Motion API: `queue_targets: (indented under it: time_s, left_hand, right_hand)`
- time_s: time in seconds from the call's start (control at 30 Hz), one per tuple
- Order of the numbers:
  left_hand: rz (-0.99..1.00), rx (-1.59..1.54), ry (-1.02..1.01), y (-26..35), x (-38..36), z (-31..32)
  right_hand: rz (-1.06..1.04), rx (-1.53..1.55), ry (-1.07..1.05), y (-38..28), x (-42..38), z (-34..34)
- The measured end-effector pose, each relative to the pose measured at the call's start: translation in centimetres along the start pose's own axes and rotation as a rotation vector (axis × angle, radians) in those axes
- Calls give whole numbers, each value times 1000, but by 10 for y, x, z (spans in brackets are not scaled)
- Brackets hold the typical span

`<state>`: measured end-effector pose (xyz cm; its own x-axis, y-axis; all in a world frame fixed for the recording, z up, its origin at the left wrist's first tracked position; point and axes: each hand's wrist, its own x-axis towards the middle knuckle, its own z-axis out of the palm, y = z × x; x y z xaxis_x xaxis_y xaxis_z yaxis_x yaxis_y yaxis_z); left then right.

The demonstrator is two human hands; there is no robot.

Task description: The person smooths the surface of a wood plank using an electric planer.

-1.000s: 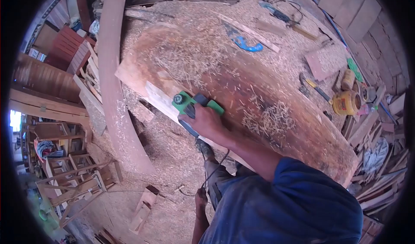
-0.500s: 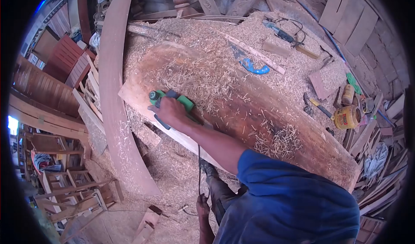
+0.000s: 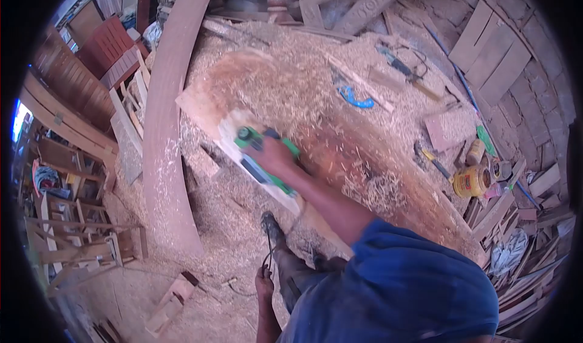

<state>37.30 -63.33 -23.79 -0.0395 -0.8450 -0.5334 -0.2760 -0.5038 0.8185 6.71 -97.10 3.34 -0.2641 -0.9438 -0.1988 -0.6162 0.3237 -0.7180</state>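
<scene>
The green planer (image 3: 249, 138) sits on the near left edge of a big wood slab (image 3: 325, 151), in the left half, and the right hand (image 3: 274, 156) holds it from on top. Half a second ago it was closer to the slab's left corner; now it has slid back along the edge, toward the near right. That shows more of the pale strip (image 3: 229, 137) by its front end, so the tool seems to be partway along this edge, with dark wood just to the right. The right hand is a bit blurry, but its fingers are wrapped round the planer, with the back of the hand facing up. The right arm reaches out long and almost straight from a blue sleeve (image 3: 388, 246), going far and left over the slab. The left hand (image 3: 265, 282) is low on the near side, off the slab, with its fingers curled round a black cord (image 3: 269, 249). Curly shavings (image 3: 379, 191) lie in heaps on the slab. A long plank (image 3: 163, 148) stands to the left of it, well apart from the planer. On the far side is a blue handle (image 3: 355, 97), and a yellow jar (image 3: 470, 181) is off to the right.
</scene>
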Motion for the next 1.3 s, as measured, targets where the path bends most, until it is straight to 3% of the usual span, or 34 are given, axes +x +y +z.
queue_targets:
  time_s: [0.1,0.2,0.23,0.3,0.37,0.5,0.53,0.63,0.77,0.97,1.3]
  left_hand:
    - [9,249,-86,-47,-34,-8]
    - [-7,536,-295,-38,-71,-8]
    - [118,414,-324,-86,-69,-7]
    - [-60,473,-446,-132,-60,1]
    - [-14,571,-366,-94,-77,11]
    - [10,579,-358,-74,-73,13]
    - [-103,515,-316,-71,-73,12]
    - [46,467,-256,-52,-73,0]
    - [5,390,-89,-55,-70,-15]
    - [-53,281,-88,-38,-48,-15]
    - [-139,107,-20,11,6,-7]
  right_hand:
    - [-50,-22,62,79,-145,-23]
    - [43,-28,15,128,-285,-64]
    - [62,-28,15,142,-321,-73]
    - [96,-58,-22,169,-371,-83]
    - [124,-86,-53,173,-387,-85]
    - [122,-82,-72,149,-351,-80]
    - [104,-69,-74,139,-333,-76]
    - [70,-9,-96,107,-269,-57]
    - [-11,6,-104,54,-180,-34]
    - [-90,65,-118,6,-82,-4]
    - [-85,120,-208,-57,13,27]
